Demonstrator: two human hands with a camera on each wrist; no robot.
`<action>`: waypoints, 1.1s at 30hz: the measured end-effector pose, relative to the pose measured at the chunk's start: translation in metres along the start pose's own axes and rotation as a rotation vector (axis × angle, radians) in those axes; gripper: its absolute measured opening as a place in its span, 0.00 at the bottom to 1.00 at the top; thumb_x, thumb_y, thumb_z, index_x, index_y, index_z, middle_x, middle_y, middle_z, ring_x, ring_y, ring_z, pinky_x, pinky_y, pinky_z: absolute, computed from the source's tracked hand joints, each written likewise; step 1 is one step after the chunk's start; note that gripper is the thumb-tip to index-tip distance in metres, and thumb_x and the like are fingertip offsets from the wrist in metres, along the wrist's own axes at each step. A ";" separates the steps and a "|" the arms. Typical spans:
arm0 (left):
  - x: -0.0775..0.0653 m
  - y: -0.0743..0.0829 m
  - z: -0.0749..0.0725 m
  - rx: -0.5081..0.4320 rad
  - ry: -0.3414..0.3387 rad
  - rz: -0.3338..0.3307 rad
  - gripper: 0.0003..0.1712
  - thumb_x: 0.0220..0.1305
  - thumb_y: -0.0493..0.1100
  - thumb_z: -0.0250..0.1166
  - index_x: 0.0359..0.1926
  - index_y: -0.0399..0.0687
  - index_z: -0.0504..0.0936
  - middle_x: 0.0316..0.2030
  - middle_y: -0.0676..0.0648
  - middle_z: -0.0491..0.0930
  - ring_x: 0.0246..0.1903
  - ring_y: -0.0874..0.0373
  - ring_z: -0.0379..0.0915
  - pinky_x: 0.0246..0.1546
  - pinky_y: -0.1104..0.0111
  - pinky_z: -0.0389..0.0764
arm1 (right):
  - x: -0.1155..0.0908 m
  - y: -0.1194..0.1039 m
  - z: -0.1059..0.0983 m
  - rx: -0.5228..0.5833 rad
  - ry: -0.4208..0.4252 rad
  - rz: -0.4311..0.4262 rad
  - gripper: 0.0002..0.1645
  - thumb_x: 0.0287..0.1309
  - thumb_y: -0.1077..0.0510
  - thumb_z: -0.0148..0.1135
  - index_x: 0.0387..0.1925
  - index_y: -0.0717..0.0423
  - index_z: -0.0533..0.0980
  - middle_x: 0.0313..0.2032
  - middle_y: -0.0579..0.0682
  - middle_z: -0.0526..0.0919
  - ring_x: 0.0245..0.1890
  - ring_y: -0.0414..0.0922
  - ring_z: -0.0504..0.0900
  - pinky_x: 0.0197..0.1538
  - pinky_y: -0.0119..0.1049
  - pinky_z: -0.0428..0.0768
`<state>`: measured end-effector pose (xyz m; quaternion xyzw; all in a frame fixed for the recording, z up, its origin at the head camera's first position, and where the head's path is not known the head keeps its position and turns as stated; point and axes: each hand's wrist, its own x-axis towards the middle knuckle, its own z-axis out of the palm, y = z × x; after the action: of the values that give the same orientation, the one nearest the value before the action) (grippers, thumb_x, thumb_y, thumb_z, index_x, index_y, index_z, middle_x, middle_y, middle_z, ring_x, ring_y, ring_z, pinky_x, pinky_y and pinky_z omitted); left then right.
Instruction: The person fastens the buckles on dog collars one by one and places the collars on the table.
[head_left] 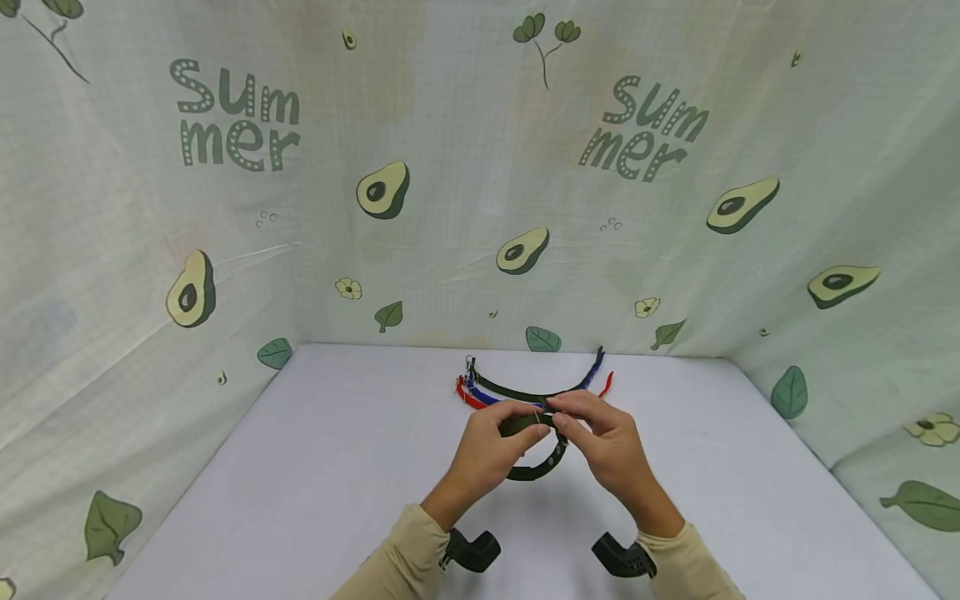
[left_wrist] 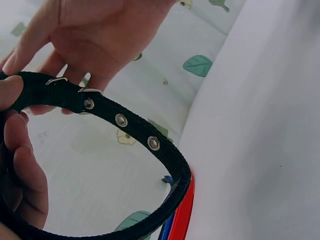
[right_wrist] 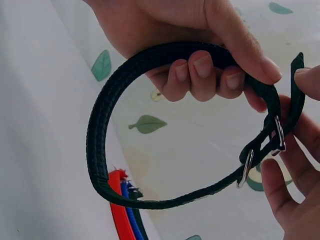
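A dark green webbing collar (head_left: 534, 473) with metal eyelets (left_wrist: 121, 120) is held up in a loop between both hands. My left hand (head_left: 483, 448) grips its padded band, fingers curled round it and thumb on top. The strap's free end (right_wrist: 297, 70) stands up past the metal buckle (right_wrist: 278, 135), through which the strap runs. My right hand (head_left: 615, 442) pinches that end near its tip, its other fingers behind the buckle. A metal D-ring (right_wrist: 245, 169) hangs on the strap beside the buckle.
Behind the hands, a red collar (head_left: 471, 399), a blue collar (head_left: 483, 397) and another dark green collar (head_left: 517, 392) lie side by side on the white table (head_left: 337, 467). Printed cloth (head_left: 450, 125) encloses the table's back and sides.
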<state>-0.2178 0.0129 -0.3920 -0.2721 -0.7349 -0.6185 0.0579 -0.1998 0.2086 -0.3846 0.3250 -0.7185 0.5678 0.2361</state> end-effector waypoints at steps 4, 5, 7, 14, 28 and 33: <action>0.000 0.001 -0.001 -0.007 -0.005 0.004 0.15 0.64 0.47 0.71 0.48 0.47 0.86 0.39 0.51 0.83 0.30 0.60 0.79 0.32 0.69 0.83 | 0.000 0.000 -0.001 0.011 0.013 0.014 0.16 0.60 0.78 0.60 0.48 0.67 0.82 0.44 0.58 0.83 0.47 0.45 0.81 0.51 0.33 0.81; -0.001 0.001 0.000 -0.008 -0.006 0.003 0.14 0.64 0.47 0.71 0.48 0.47 0.86 0.39 0.51 0.83 0.30 0.60 0.79 0.32 0.69 0.83 | 0.000 0.000 -0.002 0.007 0.016 0.016 0.16 0.60 0.77 0.60 0.48 0.67 0.82 0.44 0.58 0.83 0.47 0.45 0.81 0.51 0.33 0.81; -0.001 0.001 0.000 -0.007 -0.005 0.002 0.14 0.64 0.47 0.71 0.48 0.47 0.86 0.38 0.51 0.83 0.29 0.60 0.78 0.32 0.69 0.83 | 0.000 0.000 -0.003 0.000 0.026 0.033 0.15 0.61 0.77 0.61 0.47 0.66 0.83 0.43 0.57 0.83 0.47 0.44 0.81 0.50 0.33 0.81; -0.001 0.002 0.001 -0.004 -0.016 0.016 0.13 0.65 0.47 0.71 0.47 0.47 0.86 0.37 0.52 0.82 0.28 0.61 0.78 0.31 0.68 0.83 | 0.000 -0.001 -0.006 -0.002 0.034 0.026 0.13 0.59 0.78 0.61 0.42 0.66 0.83 0.39 0.59 0.81 0.45 0.44 0.80 0.51 0.31 0.79; -0.001 0.003 0.002 0.034 -0.026 0.039 0.13 0.66 0.47 0.69 0.48 0.47 0.85 0.37 0.52 0.81 0.29 0.61 0.78 0.33 0.67 0.84 | -0.002 -0.002 -0.009 -0.053 -0.018 0.011 0.17 0.56 0.80 0.60 0.39 0.61 0.84 0.39 0.57 0.80 0.46 0.45 0.77 0.53 0.30 0.77; -0.001 0.003 0.002 0.036 -0.033 0.039 0.13 0.66 0.47 0.69 0.48 0.48 0.85 0.38 0.52 0.81 0.29 0.61 0.79 0.32 0.67 0.84 | -0.001 0.000 -0.009 -0.090 -0.023 0.018 0.17 0.55 0.79 0.62 0.38 0.57 0.85 0.40 0.54 0.82 0.46 0.44 0.79 0.53 0.30 0.77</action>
<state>-0.2156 0.0147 -0.3903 -0.2953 -0.7414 -0.5994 0.0625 -0.1992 0.2176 -0.3836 0.3141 -0.7488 0.5333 0.2370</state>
